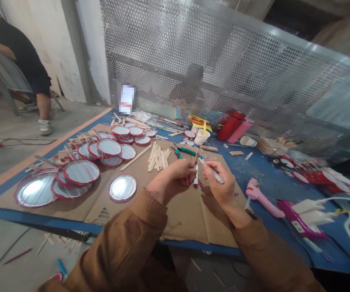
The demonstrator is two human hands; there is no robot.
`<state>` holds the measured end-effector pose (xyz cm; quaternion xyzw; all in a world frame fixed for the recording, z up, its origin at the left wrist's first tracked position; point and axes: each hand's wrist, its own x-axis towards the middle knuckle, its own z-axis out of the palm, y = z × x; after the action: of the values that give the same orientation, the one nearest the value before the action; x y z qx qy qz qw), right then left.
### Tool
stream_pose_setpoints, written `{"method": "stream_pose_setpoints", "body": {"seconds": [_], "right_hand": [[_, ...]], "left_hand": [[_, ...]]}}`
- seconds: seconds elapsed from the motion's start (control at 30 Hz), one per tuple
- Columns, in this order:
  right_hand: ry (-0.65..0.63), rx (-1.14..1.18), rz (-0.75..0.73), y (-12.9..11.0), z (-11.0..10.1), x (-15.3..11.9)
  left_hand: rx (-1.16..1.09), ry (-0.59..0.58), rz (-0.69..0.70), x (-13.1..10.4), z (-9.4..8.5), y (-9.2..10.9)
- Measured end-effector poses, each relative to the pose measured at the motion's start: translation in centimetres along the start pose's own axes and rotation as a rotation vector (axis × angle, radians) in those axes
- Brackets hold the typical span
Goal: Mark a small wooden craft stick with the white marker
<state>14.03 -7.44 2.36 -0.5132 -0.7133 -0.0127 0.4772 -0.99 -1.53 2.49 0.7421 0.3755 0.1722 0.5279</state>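
My left hand [184, 172] is closed on a thin stick [196, 170], upright, dark red at its upper part and lower end and white between. In my right hand [221, 183] is a white marker-like pen [217, 176], its tip pointing up and left toward the stick. Both hands are over brown cardboard [187, 221]. Left of them lies a round silver disc with a red rim [123, 188]. Just beyond the hands are loose wooden sticks [157, 157] and green-handled pliers [190, 151].
Piles of red-rimmed discs [81, 172] cover the left side. Behind stand a paper cup [202, 137] and a red bottle [230, 125]. At right lie a pink glue gun [264, 197] and a purple power strip [299, 221]. A person [19, 48] sits at far left.
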Motion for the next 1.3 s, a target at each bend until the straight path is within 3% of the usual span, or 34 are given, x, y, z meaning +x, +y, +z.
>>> {"method": "stream_pose_setpoints", "body": {"seconds": [0.77, 0.97, 1.3], "right_hand": [[-0.038, 0.017, -0.057, -0.33, -0.06, 0.1], [0.034, 0.009, 0.028, -0.04, -0.05, -0.09], [-0.033, 0.003, -0.009, -0.33, -0.22, 0.09]], "left_hand": [[-0.018, -0.006, -0.002, 0.25, 0.11, -0.21], [-0.025, -0.004, 0.006, 0.34, 0.17, -0.4], [-0.013, 0.022, 0.004, 0.17, 0.31, -0.22]]}}
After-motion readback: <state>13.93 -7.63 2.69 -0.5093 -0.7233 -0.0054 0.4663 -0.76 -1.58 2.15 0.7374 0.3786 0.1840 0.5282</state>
